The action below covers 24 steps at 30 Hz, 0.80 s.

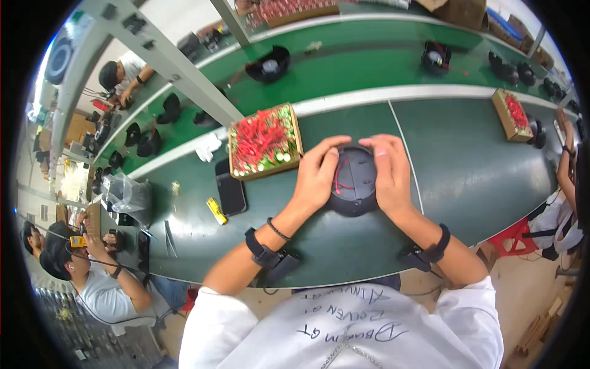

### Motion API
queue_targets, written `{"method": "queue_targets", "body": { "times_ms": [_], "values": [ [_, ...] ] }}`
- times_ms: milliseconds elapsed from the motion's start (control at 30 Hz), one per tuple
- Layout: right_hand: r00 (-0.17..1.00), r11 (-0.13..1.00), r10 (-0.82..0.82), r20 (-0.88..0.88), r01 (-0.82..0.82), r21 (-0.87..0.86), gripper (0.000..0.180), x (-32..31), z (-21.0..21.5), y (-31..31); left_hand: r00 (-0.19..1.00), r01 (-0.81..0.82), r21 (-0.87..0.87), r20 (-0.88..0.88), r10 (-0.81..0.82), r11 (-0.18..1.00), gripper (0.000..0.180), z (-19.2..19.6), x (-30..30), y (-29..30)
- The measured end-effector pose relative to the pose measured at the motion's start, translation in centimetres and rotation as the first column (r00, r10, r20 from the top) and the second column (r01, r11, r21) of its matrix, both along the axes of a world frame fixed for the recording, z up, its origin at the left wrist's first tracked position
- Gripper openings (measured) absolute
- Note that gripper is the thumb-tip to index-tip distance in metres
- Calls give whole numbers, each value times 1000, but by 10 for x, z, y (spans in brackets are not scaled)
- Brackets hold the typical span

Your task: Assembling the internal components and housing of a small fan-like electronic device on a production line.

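Both my hands are wrapped round the sides of a round black plastic housing (355, 178) on the green bench. My left hand (318, 174) holds its left side, with the thumb along the rim. My right hand (391, 172) holds the right side, fingers bent over the far edge. A thin red wire (339, 178) lies curled inside the housing, near my left thumb. Close to my left hand stands an open cardboard box (297, 138) filled with red-wired small parts with pale green and silvery ends.
Left of the box lie a black phone (230, 190), a yellow tool (216, 211) and tweezers (170, 238). A clear plastic bag (129, 195) sits farther left. Beyond runs a green conveyor (350, 52) carrying black housings (270, 64). Another parts box (512, 115) stands right. Co-workers sit on both sides.
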State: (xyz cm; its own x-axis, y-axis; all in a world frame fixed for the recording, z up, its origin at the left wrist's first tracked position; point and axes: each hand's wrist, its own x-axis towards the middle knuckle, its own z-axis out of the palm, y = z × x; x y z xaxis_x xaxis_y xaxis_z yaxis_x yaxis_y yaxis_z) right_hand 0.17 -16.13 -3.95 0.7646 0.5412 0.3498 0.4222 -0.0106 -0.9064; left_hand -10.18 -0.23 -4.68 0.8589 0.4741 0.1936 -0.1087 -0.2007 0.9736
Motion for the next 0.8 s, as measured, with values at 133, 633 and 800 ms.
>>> {"method": "queue_targets", "body": {
  "times_ms": [133, 633, 800],
  "values": [
    [860, 955, 115, 497, 42, -295, 103, -31, 20, -16, 998, -60, 95, 36, 57, 994, 33, -10, 0, -3],
    [891, 934, -64, 450, 212, -288, 135, 220, 10, 174, 600, -376, 507, -504, 621, 776, 80, 26, 132, 262],
    [891, 938, -73, 447, 214, -273, 140, 240, -9, 203, 676, -584, 121, -474, 564, 802, 68, -11, 130, 312]
  ]
}}
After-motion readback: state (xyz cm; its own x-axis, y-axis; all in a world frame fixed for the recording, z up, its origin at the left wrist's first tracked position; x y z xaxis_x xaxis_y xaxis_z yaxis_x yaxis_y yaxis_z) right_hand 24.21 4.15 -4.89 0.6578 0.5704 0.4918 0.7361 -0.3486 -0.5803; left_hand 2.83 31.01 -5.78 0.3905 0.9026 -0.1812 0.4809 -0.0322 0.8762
